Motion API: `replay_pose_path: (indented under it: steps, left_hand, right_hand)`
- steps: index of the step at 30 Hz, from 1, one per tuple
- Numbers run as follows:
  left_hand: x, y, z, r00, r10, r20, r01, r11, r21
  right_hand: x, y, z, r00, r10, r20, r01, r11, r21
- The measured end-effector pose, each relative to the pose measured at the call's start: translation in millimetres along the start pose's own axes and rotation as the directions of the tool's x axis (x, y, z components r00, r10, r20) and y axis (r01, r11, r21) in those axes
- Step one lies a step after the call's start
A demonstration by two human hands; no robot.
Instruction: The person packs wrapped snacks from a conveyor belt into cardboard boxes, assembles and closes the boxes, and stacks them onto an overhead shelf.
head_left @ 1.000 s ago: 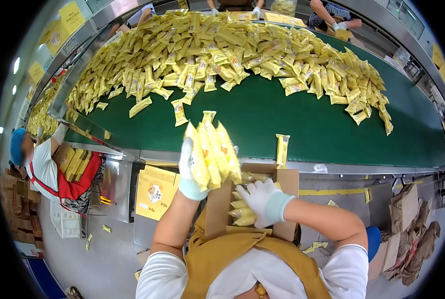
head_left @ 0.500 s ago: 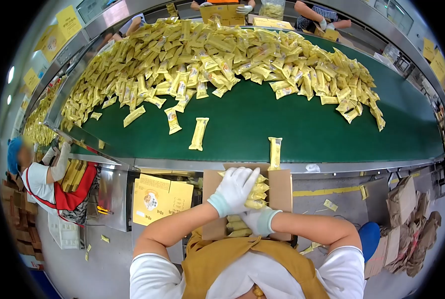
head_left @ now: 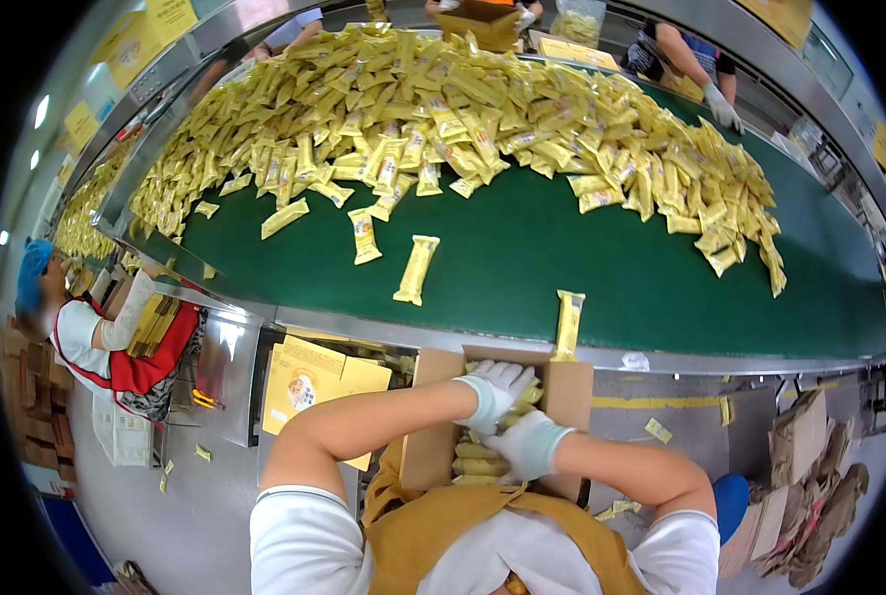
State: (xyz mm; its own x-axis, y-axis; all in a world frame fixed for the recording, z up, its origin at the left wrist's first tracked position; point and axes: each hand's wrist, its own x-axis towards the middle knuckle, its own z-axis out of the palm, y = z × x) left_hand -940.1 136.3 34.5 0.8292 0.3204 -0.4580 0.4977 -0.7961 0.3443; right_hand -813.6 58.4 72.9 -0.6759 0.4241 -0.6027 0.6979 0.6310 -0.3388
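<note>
An open cardboard box [head_left: 429,392] stands in front of my body, against the conveyor's near edge. Rows of yellow snack packets [head_left: 477,466] lie inside it. My left hand [head_left: 500,393], in a white glove, reaches into the far part of the box with its fingers spread over the packets there. Just nearer to me, my right hand [head_left: 530,445], also gloved, rests on packets at the box's middle; its fingertips are partly hidden. One packet [head_left: 568,324] lies on the conveyor edge just beyond the box.
A big heap of yellow packets [head_left: 383,109] covers the far side of the green conveyor belt [head_left: 503,248]. Flat yellow cartons [head_left: 314,382] lie left of the box. A co-worker [head_left: 96,337] stands at left, others across the belt. Crumpled brown cardboard [head_left: 810,466] lies at right.
My left hand has gone from lying flat over the packets to reaching lower into the box's far part. My right hand has shifted slightly farther forward. The camera view has tilted.
</note>
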Motion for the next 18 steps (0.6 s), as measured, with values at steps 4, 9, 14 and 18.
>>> replay_pose_path:
  steps: [4,9,14,18]
  left_hand:
    - [-60,-25,-64,0.971,0.237,0.038,-0.221,0.946,-0.238]
    - [-115,-163,-102,0.929,-0.166,-0.330,-0.179,0.579,-0.795]
    - [-54,-318,-54,0.285,-0.732,-0.618,0.452,0.672,-0.587]
    - [1,-330,-82,0.260,-0.863,-0.434,0.615,0.494,-0.614]
  right_hand:
    - [-59,76,-29,0.960,-0.208,-0.185,0.274,0.589,0.760]
    - [-106,218,-27,0.534,0.605,-0.591,0.493,0.344,0.799]
    - [-86,409,-11,-0.037,0.760,-0.649,-0.446,0.568,0.692]
    - [-54,472,-47,-0.105,0.916,-0.386,-0.552,0.269,0.789]
